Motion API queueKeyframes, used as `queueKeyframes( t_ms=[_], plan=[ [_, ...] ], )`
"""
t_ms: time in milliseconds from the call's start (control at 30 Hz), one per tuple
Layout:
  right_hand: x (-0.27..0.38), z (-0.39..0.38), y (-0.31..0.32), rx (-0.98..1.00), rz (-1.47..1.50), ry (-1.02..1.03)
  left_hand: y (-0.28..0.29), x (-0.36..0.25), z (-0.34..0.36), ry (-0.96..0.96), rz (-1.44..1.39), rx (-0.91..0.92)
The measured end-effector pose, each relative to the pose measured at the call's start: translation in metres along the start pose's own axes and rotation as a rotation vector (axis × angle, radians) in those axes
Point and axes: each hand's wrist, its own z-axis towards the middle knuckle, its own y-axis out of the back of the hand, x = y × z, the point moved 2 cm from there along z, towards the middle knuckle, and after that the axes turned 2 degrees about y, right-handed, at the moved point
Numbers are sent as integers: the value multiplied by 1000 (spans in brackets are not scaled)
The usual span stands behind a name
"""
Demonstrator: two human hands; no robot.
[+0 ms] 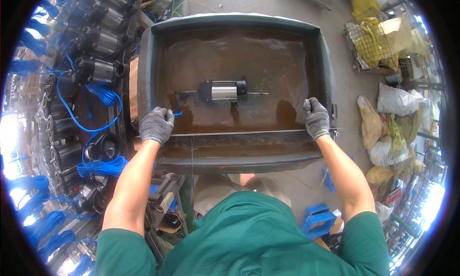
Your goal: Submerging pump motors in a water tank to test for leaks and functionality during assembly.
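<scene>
My left hand [156, 126], in a grey glove, is closed at the left side of a tank [238, 163]. A blue cable [178, 114] runs from its fingertips to an electric motor [224, 90]. That motor has a silver ribbed body and black ends, with a thin shaft or rod sticking out on both sides. It lies level over or in the tank's brown liquid [239, 48]; how deep I cannot tell. My right hand [316, 118], gloved likewise, is closed by the tank's right wall. Whatever its fingers may hold is hidden.
A thin straight edge [239, 132] crosses the near part of the tank. On the left stand rows of similar motors [98, 71] with coiled blue cables [103, 167]. To the right are a wire basket [369, 44], several sacks [400, 100] and blue crates [318, 220].
</scene>
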Motion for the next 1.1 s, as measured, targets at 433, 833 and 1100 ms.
queueKeyframes(
  t_ms=[433, 833, 1100],
  plan=[
    [3, -1, 1, -27, -37, 10, -1, 0, 1, -16, -24, 0],
    [-2, 0, -2, -3, -32, 7, -1, 1, 0, -19, -20, -9],
    [-2, 1, -1, 11, -38, -10, -3, 2, 1, -19, -5, -23]
  ],
)
